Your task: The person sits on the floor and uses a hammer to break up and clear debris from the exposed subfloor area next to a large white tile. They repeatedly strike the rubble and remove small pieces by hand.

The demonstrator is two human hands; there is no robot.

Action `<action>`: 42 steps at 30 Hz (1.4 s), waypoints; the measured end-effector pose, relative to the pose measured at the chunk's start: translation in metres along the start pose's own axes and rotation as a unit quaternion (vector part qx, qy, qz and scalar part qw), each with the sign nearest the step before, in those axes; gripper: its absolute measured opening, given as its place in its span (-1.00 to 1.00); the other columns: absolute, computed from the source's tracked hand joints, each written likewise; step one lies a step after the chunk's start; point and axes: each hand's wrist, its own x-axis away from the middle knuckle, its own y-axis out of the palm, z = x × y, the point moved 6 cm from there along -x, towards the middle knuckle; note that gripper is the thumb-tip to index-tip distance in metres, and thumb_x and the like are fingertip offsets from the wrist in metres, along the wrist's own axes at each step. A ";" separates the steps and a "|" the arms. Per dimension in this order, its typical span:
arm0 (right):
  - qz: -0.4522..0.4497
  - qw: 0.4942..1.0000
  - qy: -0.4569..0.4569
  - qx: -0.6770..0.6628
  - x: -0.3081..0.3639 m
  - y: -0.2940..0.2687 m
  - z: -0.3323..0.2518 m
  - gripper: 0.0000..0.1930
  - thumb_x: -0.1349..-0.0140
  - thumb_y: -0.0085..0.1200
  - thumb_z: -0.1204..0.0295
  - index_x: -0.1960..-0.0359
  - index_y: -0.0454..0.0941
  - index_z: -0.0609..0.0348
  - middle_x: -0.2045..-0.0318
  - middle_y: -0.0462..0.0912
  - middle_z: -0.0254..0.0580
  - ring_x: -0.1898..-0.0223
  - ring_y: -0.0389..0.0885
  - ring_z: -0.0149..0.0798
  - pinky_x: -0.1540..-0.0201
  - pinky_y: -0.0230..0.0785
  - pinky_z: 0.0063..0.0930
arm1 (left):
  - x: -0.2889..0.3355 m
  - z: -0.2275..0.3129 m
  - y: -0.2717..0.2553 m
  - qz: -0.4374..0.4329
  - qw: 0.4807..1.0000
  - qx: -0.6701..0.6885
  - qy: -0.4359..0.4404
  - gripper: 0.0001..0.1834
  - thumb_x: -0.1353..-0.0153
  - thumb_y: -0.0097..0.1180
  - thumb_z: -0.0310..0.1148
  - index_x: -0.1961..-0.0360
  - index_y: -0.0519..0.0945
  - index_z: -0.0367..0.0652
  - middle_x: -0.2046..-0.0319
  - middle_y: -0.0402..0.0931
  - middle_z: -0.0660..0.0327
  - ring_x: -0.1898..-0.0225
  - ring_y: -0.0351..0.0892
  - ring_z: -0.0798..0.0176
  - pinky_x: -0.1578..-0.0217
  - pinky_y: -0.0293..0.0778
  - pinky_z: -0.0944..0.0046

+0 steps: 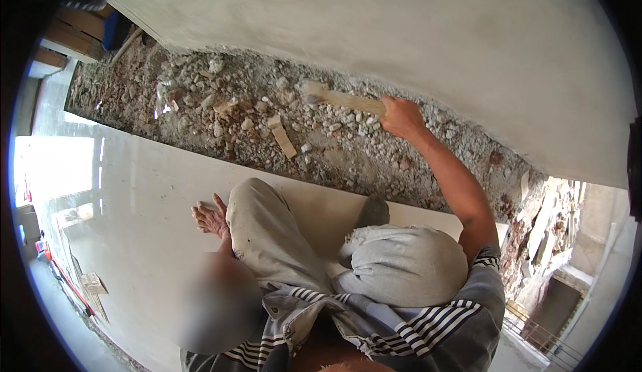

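My right hand (pixel 402 116) is closed round the end of the wooden handle of a hammer (pixel 354 100). The hammer's greyish head lies to the left, over or against the rubble near the wall's foot; whether it touches the stones I cannot tell. Broken stone and rubble (pixel 247 128) fill the strip between the wall and the pale floor tiles. My left hand (pixel 211 218) rests on the smooth tile floor (pixel 154 238) beside my left knee, fingers spread, holding nothing.
A plain plastered wall (pixel 401 31) rises along the far side. A flat tan piece (pixel 281 136) lies on the rubble. Wooden boards (pixel 77 32) stand at the far left. At the right, rough broken masonry (pixel 545 231) borders a drop with a railing (pixel 542 335).
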 end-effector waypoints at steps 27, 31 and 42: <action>-0.118 0.981 0.139 -0.063 0.008 0.021 0.013 -0.80 -0.09 0.12 0.44 0.21 0.59 0.10 0.45 0.66 -0.12 0.48 0.64 -0.13 0.47 0.52 -0.20 | -0.003 0.009 -0.006 -0.023 1.000 0.008 -0.005 -0.08 -0.13 -0.11 0.45 -0.31 0.28 0.00 -0.34 0.10 0.12 -0.35 0.00 0.00 -0.25 -0.04 -0.27; -0.048 0.992 -0.095 -0.073 0.010 0.019 -0.020 -0.80 -0.03 0.12 0.44 0.26 0.58 0.10 0.48 0.65 -0.17 0.47 0.65 -0.20 0.46 0.53 -0.26 | 0.000 0.014 -0.004 -0.034 0.999 0.008 0.005 -0.09 -0.15 -0.13 0.44 -0.33 0.26 0.01 -0.38 0.04 0.13 -0.41 -0.07 0.01 -0.30 -0.11 -0.28; -0.062 0.993 0.063 -0.073 -0.010 0.013 0.003 -0.76 -0.05 0.13 0.41 0.21 0.60 0.16 0.48 0.66 -0.01 0.41 0.67 0.02 0.31 0.50 -0.07 | 0.002 0.013 -0.014 -0.047 0.999 0.005 -0.017 -0.10 -0.20 -0.19 0.43 -0.37 0.21 0.00 -0.43 -0.03 0.13 -0.48 -0.17 0.05 -0.36 -0.25 -0.29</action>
